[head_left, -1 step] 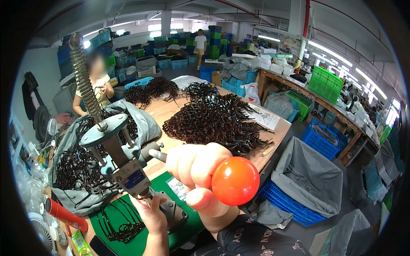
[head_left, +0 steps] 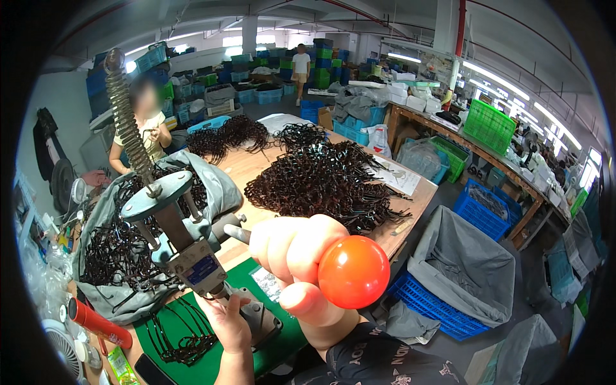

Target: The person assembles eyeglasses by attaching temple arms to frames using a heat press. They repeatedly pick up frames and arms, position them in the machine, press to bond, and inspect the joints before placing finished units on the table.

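Note:
A blue-grey hand press [head_left: 197, 264] with a tall coil spring [head_left: 126, 115] stands before me on a green mat [head_left: 240, 277]. My right hand [head_left: 298, 250] is wrapped round its lever, beside the red ball knob [head_left: 353, 271]. My left hand [head_left: 230, 324] is at the press base, under the ram, with fingers curled; whatever they pinch is hidden. Several thin, glossy dark brown pieces [head_left: 183, 337], resembling eyeglass frame parts, lie on the mat left of that hand. A small clear packet [head_left: 265, 282] lies right of the press.
A large heap of dark pieces [head_left: 314, 186] covers the wooden table [head_left: 420, 204]. More fill a grey cloth-lined container [head_left: 221, 186] at left. A red bottle [head_left: 99, 323], fan [head_left: 61, 350] and phone [head_left: 154, 371] sit near left. A cloth-lined blue crate [head_left: 443, 314] stands right. A co-worker [head_left: 144, 131] sits across.

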### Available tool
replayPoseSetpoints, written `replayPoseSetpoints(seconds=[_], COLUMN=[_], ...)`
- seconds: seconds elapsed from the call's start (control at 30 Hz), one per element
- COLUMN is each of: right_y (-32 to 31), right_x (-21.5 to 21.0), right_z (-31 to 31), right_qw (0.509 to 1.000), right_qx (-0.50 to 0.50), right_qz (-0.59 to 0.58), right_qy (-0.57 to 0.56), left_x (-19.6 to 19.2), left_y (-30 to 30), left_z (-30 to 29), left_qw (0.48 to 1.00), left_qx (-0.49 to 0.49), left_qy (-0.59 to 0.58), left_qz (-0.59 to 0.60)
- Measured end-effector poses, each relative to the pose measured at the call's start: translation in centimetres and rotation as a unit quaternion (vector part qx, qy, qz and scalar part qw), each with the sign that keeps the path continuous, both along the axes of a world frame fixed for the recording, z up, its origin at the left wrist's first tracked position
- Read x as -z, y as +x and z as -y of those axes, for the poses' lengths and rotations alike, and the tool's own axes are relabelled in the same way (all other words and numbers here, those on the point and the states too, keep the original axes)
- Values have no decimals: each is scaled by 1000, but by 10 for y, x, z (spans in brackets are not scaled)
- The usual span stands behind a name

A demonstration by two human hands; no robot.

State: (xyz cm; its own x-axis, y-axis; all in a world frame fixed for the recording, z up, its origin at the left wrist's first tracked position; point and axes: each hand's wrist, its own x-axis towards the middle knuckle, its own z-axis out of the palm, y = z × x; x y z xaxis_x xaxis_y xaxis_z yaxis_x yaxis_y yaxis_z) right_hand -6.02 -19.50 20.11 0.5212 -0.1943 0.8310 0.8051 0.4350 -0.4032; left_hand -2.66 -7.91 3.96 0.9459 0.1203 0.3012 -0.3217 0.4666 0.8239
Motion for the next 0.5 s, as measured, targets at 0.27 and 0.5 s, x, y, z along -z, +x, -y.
replayPoseSetpoints(seconds=[0.27, 0.5], right_y=[4, 3], right_x=[2, -1], right_z=[-1, 0], right_qw=[1000, 999], right_qx=[9, 21], right_qz=[20, 28], right_qy=[-8, 0], left_x=[5, 8], left_y=[3, 5], left_z=[-3, -1], left_qw=[999, 999], left_qx=[0, 26], left_qy=[-37, -24], left_qz=[-36, -28])
